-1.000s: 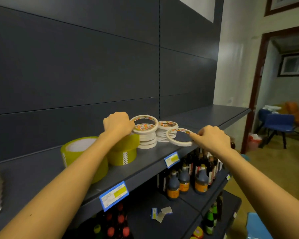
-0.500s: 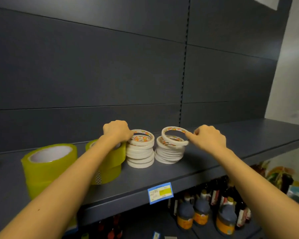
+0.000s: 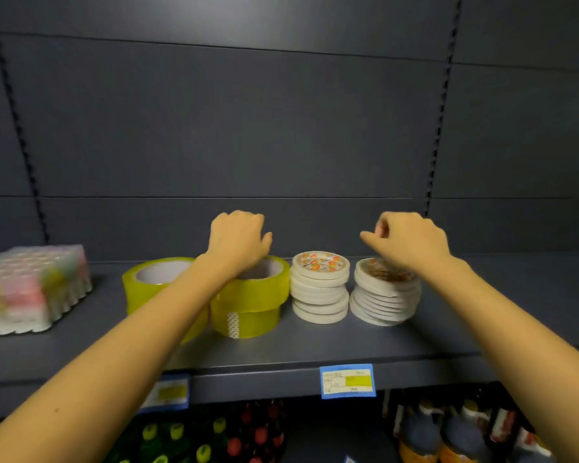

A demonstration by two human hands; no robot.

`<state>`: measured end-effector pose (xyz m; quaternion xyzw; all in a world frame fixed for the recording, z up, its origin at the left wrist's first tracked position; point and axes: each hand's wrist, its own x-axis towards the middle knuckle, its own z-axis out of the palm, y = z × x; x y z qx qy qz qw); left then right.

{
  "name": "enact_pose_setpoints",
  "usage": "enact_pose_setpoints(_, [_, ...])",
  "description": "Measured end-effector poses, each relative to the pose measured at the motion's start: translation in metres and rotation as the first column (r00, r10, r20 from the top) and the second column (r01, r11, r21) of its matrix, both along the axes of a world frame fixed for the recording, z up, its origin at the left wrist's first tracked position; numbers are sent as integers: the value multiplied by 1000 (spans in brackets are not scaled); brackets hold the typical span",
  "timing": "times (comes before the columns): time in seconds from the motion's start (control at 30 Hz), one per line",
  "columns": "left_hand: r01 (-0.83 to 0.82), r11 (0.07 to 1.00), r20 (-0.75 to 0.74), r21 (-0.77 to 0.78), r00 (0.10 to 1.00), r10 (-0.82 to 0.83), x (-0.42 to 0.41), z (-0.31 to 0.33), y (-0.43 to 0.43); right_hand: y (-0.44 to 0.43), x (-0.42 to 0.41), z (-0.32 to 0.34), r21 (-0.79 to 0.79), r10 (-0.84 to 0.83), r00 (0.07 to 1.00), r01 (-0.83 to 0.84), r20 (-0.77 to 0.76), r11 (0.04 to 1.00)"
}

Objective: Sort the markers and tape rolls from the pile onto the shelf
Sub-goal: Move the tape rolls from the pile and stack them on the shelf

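Note:
Two stacks of thin white tape rolls stand side by side on the dark grey shelf [image 3: 315, 345], the left stack [image 3: 320, 290] and the right stack [image 3: 383, 300]. To their left are two stacked wide yellow tape rolls [image 3: 251, 297] and a further yellow roll [image 3: 152, 282]. My left hand [image 3: 239, 238] hovers over the yellow stack with loosely curled fingers and nothing seen in it. Just above the right white stack, my right hand [image 3: 406, 238] is empty, with loosely curled fingers.
A blurred clear-wrapped pack of colourful items [image 3: 30, 289] sits at the shelf's far left. Blue price tags [image 3: 347, 380] hang on the shelf's front edge. Dark bottles [image 3: 455, 436] and small jars fill the shelf below. The dark back panel rises close behind the rolls.
My right hand has let go of the thin white roll, which now lies on the right stack. My left hand has come off the left white stack. The view has turned to face the shelf.

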<state>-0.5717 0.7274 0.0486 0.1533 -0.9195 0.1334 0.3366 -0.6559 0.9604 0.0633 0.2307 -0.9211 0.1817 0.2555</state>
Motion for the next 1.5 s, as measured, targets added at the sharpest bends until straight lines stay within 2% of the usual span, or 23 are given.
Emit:
enact_pose_setpoints(0.1, [-51,998,-38,-36,998,49,36,5,-26,-50,21,7,-28,254,967,-255,-21,967])
enact_pose_setpoints(0.23, [-210,977,-97,-38,974,205,110,11,-70,-135,68,8,7,548,835,-548,-52,836])
enact_pose_setpoints(0.37, [-417,908,-44,-45,909,415,201,3,-117,-216,132,0,57,718,694,-716,-47,696])
enact_pose_setpoints(0.5, [-607,794,19,-23,794,608,299,-8,-161,-288,202,-13,130,830,558,-824,23,551])
enact_pose_setpoints(0.73, [-738,674,43,25,675,737,440,-19,-229,-395,312,-25,177,905,404,-908,131,380])
enact_pose_setpoints(0.9, [-765,644,67,14,643,763,518,-32,-286,-473,387,-32,167,908,391,-915,151,366])
enact_pose_setpoints(1.13, [-781,617,70,94,624,778,606,-44,-375,-577,479,-41,161,914,365,-927,177,339])
enact_pose_setpoints(1.5, [-780,596,49,189,614,788,652,-83,-497,-725,540,-60,198,907,358,-927,221,317])
